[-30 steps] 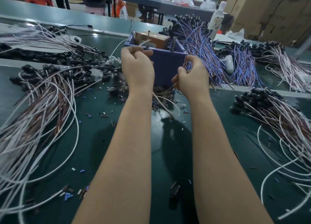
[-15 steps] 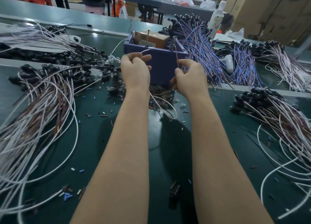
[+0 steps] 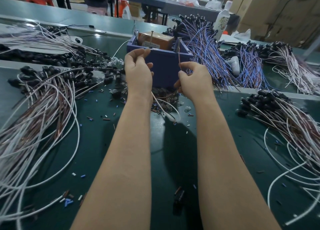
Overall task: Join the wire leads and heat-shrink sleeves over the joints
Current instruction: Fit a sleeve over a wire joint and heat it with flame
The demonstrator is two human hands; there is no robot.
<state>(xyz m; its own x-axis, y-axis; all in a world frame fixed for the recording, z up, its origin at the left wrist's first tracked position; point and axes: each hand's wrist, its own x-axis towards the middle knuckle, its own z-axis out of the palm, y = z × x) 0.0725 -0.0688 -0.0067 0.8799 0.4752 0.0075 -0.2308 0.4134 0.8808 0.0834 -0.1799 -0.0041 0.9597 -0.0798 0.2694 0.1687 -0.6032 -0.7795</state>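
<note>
Both hands are raised in front of a blue box (image 3: 166,68) on the green bench. My left hand (image 3: 138,70) pinches the tip of a white wire (image 3: 166,107) near the box's rim; the wire runs down behind my wrist and loops on the mat. My right hand (image 3: 194,81) pinches a thin brown wire (image 3: 179,61) that stands upright between thumb and forefinger. The hands are apart, about a hand's width. Loose short sleeve pieces (image 3: 103,118) in blue, white and brown lie scattered on the mat.
A big bundle of white and brown leads (image 3: 39,112) with black caps lies on the left, another bundle (image 3: 287,120) on the right. Blue-purple wires (image 3: 207,56) fan out behind the box. A brown block (image 3: 155,40) sits inside the box.
Both hands have come down slightly from the box rim. The right hand now holds the brown wire upright, and the left hand's fingers have loosened around the white wire's tip.
</note>
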